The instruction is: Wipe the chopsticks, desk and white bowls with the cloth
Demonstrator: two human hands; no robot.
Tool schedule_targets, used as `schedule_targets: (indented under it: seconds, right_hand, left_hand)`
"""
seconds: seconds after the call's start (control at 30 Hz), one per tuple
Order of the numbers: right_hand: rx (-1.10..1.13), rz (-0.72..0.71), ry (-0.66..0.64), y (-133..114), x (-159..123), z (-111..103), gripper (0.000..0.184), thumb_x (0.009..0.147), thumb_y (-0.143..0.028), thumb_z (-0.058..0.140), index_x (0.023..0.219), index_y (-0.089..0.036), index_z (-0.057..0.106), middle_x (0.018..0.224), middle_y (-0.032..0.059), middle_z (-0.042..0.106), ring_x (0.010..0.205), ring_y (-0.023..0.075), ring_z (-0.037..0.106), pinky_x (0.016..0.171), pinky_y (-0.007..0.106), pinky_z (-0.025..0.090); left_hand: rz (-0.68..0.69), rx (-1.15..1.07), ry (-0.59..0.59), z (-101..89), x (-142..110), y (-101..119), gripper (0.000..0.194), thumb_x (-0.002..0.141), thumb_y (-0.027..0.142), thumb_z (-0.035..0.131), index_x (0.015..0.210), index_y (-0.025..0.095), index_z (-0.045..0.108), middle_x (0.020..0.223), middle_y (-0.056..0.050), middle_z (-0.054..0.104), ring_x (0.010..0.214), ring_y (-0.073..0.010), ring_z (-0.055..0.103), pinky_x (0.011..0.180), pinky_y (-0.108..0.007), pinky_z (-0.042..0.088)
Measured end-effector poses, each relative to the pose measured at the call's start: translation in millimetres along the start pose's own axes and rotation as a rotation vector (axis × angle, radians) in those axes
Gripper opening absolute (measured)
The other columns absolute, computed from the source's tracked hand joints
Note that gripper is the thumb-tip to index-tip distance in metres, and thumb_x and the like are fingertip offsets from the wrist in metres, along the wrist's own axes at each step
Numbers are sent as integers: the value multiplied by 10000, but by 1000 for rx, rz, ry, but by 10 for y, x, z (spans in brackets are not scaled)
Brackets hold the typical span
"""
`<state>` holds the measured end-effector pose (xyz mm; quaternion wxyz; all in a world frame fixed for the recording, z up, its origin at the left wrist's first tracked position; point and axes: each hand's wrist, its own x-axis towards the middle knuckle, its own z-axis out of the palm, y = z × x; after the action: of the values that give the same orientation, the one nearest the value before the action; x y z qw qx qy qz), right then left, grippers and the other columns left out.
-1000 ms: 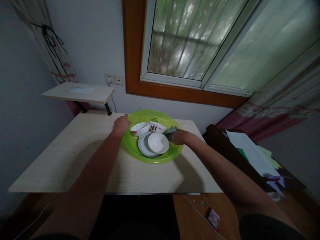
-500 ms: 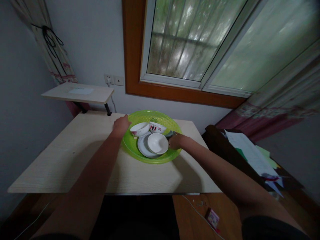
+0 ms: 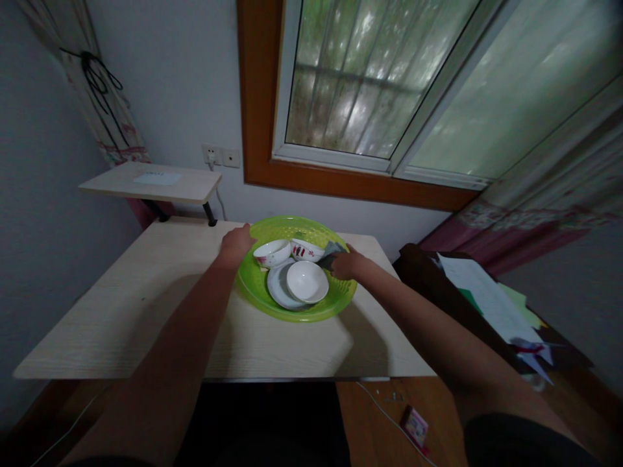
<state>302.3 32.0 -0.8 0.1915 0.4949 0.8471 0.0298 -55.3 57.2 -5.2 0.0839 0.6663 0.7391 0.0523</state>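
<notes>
A round green plastic basin (image 3: 272, 228) stands on the pale wooden table. My left hand (image 3: 237, 242) is closed over its left rim. Inside the basin's right side, my right hand (image 3: 348, 264) is closed on a grey-green cloth (image 3: 333, 249), whose folds stick out past the fingers. Left of that hand, a plain white bowl (image 3: 307, 281) sits partly over a white plate (image 3: 277, 288). Behind them are a flower-patterned bowl (image 3: 271, 253) and a tilted bowl with red and black marks (image 3: 306, 251). The right fingertips are partly hidden.
A small raised shelf (image 3: 189, 185) with a paper on it stands at the table's back left. Behind the table (image 3: 160, 311) are a wall and a window (image 3: 360, 84). Papers (image 3: 481, 298) lie on dark furniture at right. A cable and a small box (image 3: 415, 425) are on the floor.
My right hand has shifted slightly up and right, and more of the cloth now shows above it. My left hand stays on the rim.
</notes>
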Motion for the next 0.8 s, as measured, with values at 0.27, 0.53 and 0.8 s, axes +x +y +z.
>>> schedule_targets:
  seconds: [0.27, 0.53, 0.8]
  right_hand:
    - [-74, -33, 35, 107, 216, 81, 499, 986, -135, 548, 1370, -249, 847, 1447, 153, 791, 1636, 351, 490, 1428, 674, 129]
    - [-108, -98, 96, 130, 280, 141, 558, 1057, -166, 498, 1550, -289, 731, 1645, 85, 678, 1682, 313, 437, 1423, 670, 167]
    - [-70, -110, 151, 115, 224, 106, 574, 1035, -163, 555, 1576, -267, 715, 1688, 123, 631, 1691, 345, 428, 1417, 693, 161]
  left_hand:
    - [14, 2, -13, -17, 3, -6, 504, 1071, 378, 672, 1527, 165, 641, 1418, -232, 783, 1338, -362, 755, 1048, -397, 592]
    - [-15, 3, -20, -35, -5, -3, 472, 1063, 414, 671, 1491, 216, 659, 1421, -202, 790, 1333, -337, 756, 1033, -366, 583]
    - [-15, -2, -7, 5, 12, -13, 489, 1062, 441, 668, 1502, 228, 657, 1406, -203, 796, 1324, -345, 763, 1016, -374, 589]
